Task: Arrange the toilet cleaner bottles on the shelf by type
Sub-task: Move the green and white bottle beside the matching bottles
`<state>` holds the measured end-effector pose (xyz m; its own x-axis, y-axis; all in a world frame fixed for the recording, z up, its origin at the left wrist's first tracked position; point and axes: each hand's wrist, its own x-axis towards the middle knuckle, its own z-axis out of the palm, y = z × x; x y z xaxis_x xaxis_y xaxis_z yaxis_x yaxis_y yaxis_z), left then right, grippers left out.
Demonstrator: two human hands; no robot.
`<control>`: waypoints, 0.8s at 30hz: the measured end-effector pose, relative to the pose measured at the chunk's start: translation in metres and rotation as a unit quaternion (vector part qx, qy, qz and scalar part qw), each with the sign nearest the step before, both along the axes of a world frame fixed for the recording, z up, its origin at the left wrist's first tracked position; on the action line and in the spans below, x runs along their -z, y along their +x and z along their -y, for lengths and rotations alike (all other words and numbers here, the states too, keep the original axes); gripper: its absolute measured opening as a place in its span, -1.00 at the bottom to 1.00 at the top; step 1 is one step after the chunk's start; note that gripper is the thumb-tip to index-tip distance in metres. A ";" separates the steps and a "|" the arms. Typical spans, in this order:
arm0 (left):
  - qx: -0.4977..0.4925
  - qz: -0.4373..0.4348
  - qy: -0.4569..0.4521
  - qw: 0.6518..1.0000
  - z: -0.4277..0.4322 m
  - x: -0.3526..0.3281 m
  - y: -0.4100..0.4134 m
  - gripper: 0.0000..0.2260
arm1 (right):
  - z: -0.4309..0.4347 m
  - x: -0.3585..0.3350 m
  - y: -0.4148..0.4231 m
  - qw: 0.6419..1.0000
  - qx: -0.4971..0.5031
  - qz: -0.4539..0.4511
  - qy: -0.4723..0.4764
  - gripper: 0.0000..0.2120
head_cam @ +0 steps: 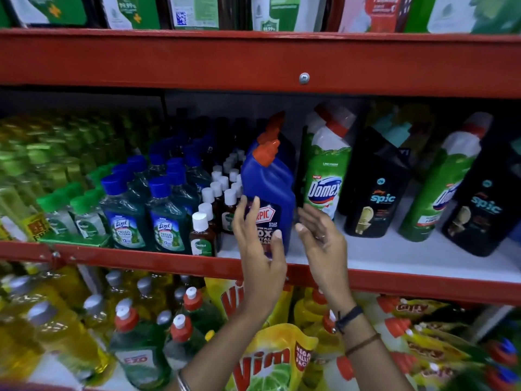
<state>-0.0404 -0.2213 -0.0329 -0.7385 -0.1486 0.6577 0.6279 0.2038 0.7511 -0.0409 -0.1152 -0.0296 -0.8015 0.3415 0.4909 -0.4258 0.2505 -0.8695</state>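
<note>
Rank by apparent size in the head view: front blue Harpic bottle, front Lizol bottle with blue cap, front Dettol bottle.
1. Harpic bottle, clearly largest.
2. Lizol bottle.
3. Dettol bottle, smallest.
All stand near the shelf front, so nearness hardly skews this.

Bare shelf (324, 258) between Harpic bottle (267, 179) and Domex bottle (327, 176)

The red-edged shelf (394, 258) carries a blue Harpic bottle (267, 190) behind the fingers (255, 210), Dettol bottles (201, 235) left of them, and Domex bottle (324, 179) and Spic bottle (375, 193) to their right.
</note>
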 end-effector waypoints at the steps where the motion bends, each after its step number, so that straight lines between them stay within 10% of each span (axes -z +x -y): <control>1: -0.001 -0.021 0.005 1.000 -0.009 0.000 0.004 -0.50 | -0.008 -0.002 0.005 1.000 0.013 -0.014 -0.012 -0.65; 13: 0.205 -0.019 -0.031 0.978 -0.161 -0.018 0.012 -0.68 | -0.182 -0.023 0.039 0.971 0.217 -0.076 -0.060 -0.77; 24: 0.237 0.102 -0.065 0.964 -0.258 -0.025 -0.015 -0.52 | -0.253 -0.020 0.001 0.992 0.121 0.036 0.003 -0.52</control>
